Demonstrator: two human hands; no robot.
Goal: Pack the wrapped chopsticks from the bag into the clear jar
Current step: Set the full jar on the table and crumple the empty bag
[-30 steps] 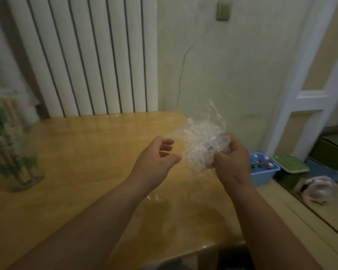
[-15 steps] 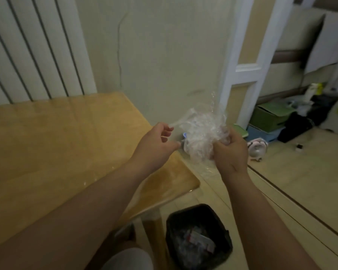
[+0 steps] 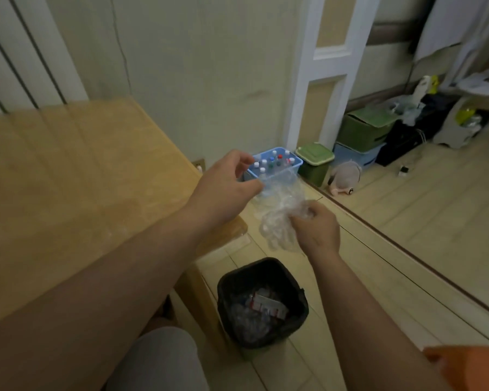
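White radiator [image 3: 26, 52] far up and left of the black bin [image 3: 261, 303], against the wall; wooden table [image 3: 68, 179] left of the bin, its near corner just above and left of the bin's rim; a grey-clad knee [image 3: 158, 359] low, just left of the bin.

Left forearm ran bare across the table edge, up and to the right; left hand [image 3: 226, 187] held above the bin and a little left of it, back of hand toward the camera, fingers loosely curled, thumb stretched right with its tip at the upper edge of the bag [image 3: 280, 218]; whether it actually pinched the film could not be told.

Bag clear, crumpled, hanging in the air directly above the bin's open mouth; nothing made out inside it. Bin held wrappers and scrap.

Right hand [image 3: 318, 230] above the bin's right side, lower than the left; fingers bunched tight round the crumpled film, knuckles up, wrist bent down. Hands close, joined only by the bag.

Blue basket [image 3: 274, 165] of small capped bottles on the floor beyond the bin; green lidded tub [image 3: 315, 159] just right of it; soft toy [image 3: 345, 176] further right; orange sleeve [image 3: 469, 365] low, right of the bin.
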